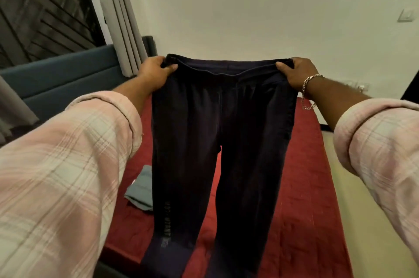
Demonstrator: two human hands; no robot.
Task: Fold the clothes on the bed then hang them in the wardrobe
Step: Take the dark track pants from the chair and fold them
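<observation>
A pair of dark navy trousers hangs spread out in front of me above the bed. My left hand grips the left end of the waistband. My right hand, with a chain bracelet at the wrist, grips the right end. Both legs hang straight down, and their lower ends reach the near edge of the red bedcover. A folded grey-blue garment lies on the bed to the left, partly hidden behind the left trouser leg.
A blue padded headboard runs along the left side. Grey curtains hang beside a dark window. A white wall stands behind the bed, and pale floor lies to its right.
</observation>
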